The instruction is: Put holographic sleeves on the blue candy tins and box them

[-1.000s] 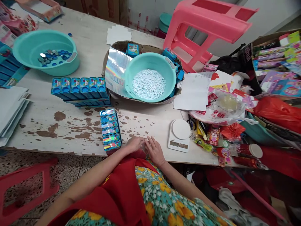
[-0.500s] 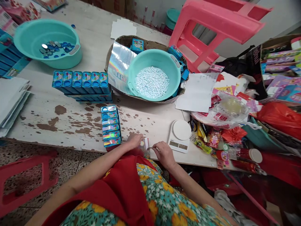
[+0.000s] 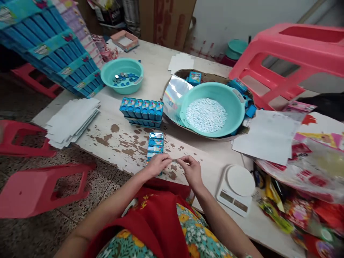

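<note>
Fingertips pinched, my left hand (image 3: 159,165) and my right hand (image 3: 191,171) hold a small thin strip (image 3: 174,160) stretched between them. It is seen nearly edge-on, so its material is hard to make out. Just below the strip's left end, my left hand covers the near part of a row of small blue candy tins (image 3: 156,142). Shiny strips lie across some of these tins. Behind the row stands a display tray of upright blue tins (image 3: 142,111).
A turquoise basin (image 3: 240,118) of white candies sits in a cut-down carton. A smaller basin (image 3: 107,68) holds blue and silver discs. Right of my hands is a white scale (image 3: 236,188). Stacked blue displays (image 3: 59,53), paper sheets (image 3: 72,120) and a pink stool (image 3: 268,50) stand around.
Both hands have risen from the table's front edge to beside the row of tins, drawing closer together with the strip between them. My view has turned left.
</note>
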`<state>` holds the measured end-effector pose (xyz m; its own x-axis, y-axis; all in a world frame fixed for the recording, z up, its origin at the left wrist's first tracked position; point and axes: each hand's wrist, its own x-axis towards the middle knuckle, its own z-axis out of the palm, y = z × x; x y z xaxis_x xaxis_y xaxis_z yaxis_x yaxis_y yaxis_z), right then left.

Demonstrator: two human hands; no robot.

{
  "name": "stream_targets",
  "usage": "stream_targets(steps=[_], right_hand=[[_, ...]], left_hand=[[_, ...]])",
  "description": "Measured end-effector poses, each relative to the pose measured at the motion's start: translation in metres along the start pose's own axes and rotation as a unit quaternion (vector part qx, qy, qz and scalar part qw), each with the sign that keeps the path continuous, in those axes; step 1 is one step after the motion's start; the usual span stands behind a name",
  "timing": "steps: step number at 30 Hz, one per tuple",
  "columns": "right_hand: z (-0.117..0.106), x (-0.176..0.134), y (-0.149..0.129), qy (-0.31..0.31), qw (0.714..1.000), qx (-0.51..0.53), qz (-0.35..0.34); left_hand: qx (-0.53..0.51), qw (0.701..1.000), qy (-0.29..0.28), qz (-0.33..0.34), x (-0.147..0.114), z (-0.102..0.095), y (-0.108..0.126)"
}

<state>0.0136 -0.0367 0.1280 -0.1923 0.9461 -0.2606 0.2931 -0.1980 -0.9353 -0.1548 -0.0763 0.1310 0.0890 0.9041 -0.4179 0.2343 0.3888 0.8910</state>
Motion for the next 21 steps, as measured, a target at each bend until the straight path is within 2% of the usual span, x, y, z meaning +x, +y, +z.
stream_targets(steps=[2,5,8,13,17,21], right_hand=[[0.038,0.017,-0.002,0.012,0.999,-0.018,-0.030],[0.087,0.044,-0.001,0.036,0.997,-0.045,-0.044],[0.116,0.066,0.003,0.051,0.995,-0.077,-0.031],[0.133,0.079,0.010,0.071,0.988,-0.129,-0.047],[0.139,0.081,0.012,0.089,0.983,-0.148,-0.059],[0.141,0.086,0.016,0.091,0.984,-0.138,-0.062]], left_hand=[[0.023,0.998,0.054,-0.001,-0.001,-0.034,-0.009],[0.036,0.995,0.090,0.018,0.005,-0.079,-0.025],[0.074,0.990,0.114,0.047,0.017,-0.105,-0.040],[0.125,0.983,0.127,0.053,0.033,-0.115,-0.059],[0.140,0.980,0.135,0.049,0.042,-0.113,-0.075],[0.099,0.984,0.145,0.035,0.050,-0.105,-0.088]])
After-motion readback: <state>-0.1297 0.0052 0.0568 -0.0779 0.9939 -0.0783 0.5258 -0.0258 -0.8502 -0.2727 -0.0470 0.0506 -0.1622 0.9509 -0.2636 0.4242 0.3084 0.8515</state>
